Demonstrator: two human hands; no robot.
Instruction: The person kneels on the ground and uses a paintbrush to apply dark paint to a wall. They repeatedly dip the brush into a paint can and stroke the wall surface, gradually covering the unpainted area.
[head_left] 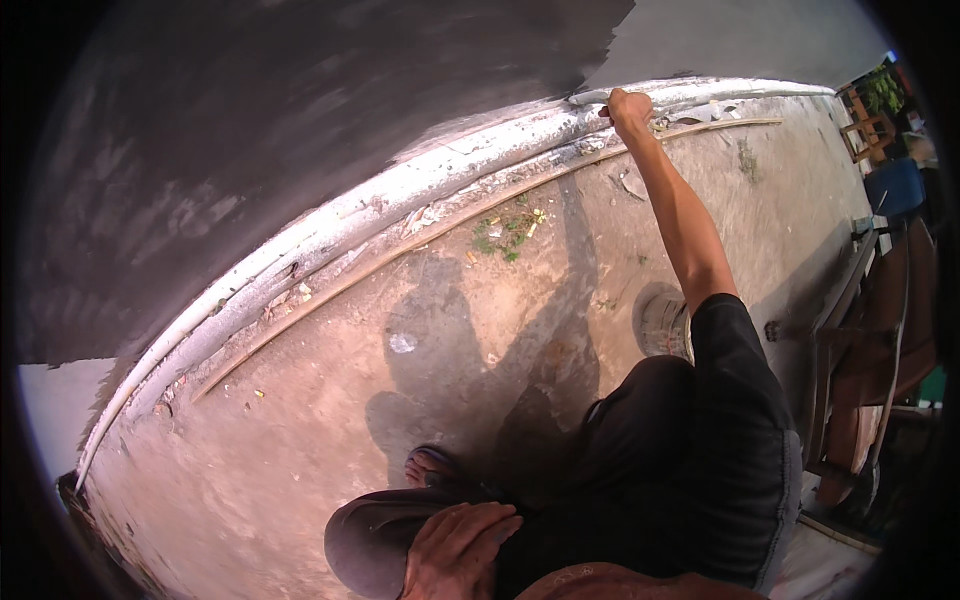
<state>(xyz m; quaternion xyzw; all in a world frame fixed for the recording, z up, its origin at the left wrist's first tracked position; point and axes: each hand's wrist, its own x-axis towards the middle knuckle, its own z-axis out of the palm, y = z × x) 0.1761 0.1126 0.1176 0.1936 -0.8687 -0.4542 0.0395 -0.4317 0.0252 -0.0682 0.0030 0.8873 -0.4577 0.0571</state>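
My right arm stretches far out to the foot of the wall (330,120). There my right hand (629,110) is closed in a fist; what it grips is too small to make out. Just left of the fist the dark grey coat on the wall ends in a ragged edge, with lighter grey beyond it. A whitish ledge (400,185) runs along the wall's base, close to the hand. My left hand (460,545) lies flat over my bent left knee, fingers extended, holding nothing.
A long thin pole (440,228) lies on the ground along the ledge. Beside my right knee stands a bucket (664,322), partly hidden by my arm. Wooden furniture (870,340) and a blue chair (893,187) are at the right. Small weeds (508,232) grow between me and the wall.
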